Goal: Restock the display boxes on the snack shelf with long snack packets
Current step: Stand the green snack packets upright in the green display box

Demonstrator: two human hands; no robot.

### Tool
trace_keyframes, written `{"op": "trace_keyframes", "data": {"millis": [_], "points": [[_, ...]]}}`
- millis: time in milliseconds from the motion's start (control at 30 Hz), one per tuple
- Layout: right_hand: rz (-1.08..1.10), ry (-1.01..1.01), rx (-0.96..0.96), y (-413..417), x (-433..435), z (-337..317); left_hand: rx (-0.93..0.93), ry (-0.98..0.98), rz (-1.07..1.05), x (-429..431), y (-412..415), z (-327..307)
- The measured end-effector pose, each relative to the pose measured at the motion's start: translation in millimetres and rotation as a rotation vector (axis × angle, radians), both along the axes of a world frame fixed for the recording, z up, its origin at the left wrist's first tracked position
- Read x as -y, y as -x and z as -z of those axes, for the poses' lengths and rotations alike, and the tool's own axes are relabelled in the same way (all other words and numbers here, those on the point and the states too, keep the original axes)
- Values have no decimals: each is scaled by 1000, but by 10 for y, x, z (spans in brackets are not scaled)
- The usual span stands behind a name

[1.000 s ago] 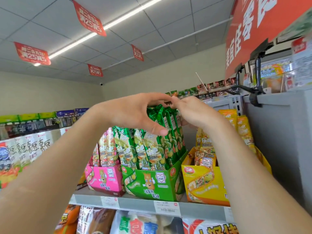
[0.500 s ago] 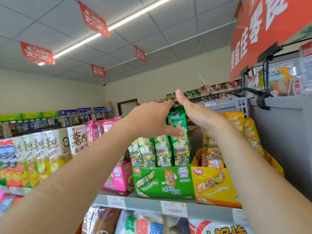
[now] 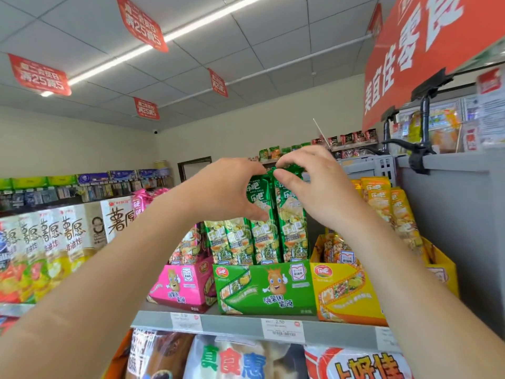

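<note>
Above the green display box [image 3: 265, 288], your left hand [image 3: 226, 192] and right hand [image 3: 319, 187] pinch the green packets' [image 3: 289, 228] tops — likely to stand them upright.

Hands at the packet tops, compared over one second. A second ago both hands met above the green snack packets [image 3: 289, 222]. Half a second ago they had parted, and the right hand [image 3: 319, 187] stood with straight fingers against the packets' right flank. Now its fingers are curled and, with the thumb, pinch the crimped tops. The left hand [image 3: 226, 192], then cupped lower with its thumb across the front, has risen, and its fingertips meet the right hand's again at the tops.
</note>
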State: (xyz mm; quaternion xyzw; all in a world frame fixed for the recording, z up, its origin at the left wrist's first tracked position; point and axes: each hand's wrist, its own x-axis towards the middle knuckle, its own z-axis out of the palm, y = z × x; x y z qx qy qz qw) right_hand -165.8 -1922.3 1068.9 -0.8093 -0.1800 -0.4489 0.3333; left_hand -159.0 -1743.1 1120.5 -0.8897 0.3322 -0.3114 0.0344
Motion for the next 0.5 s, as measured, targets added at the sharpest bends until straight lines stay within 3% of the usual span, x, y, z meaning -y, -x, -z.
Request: {"op": "trace_keyframes", "data": {"millis": [133,300,400,500], "points": [[94,197,97,83,-16,87,-146,108,116,-56,23,-14],[-9,166,-15,115,23,101,-299,246,254,-109,10,-21],[-33,169,-26,123,50,139,-374,583,444,-157,31,2],[-26,188,-11,113,72,181,-217,940,609,-165,153,-59]]}}
